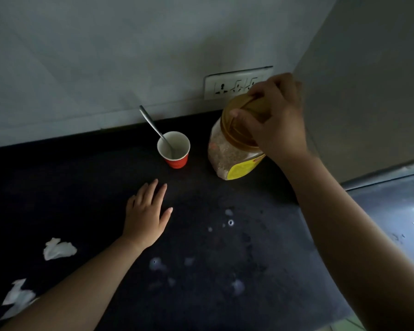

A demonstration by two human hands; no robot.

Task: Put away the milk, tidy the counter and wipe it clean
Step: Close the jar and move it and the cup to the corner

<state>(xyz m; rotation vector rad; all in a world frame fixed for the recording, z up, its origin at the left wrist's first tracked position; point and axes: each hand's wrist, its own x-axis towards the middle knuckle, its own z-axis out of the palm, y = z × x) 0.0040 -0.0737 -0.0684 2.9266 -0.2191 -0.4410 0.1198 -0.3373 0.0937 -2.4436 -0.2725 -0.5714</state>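
While the left hand (145, 217) lies flat with straight fingers (153, 189) on the dark counter (81, 199), the right hand (273, 120) grips the lid (236, 103) of a plastic jar (225, 154) at the back, near the wall (105, 68). Rigid, probably light, it seems best held by lid or waist. No milk container shows; pale spills (230, 222) are dim.

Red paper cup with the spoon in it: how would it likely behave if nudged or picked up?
The cup looks like thin paper and near empty, so it is probably light and easily squashed. The long spoon leans well past its rim, so a push may tip it. Its narrow base adds to that risk.
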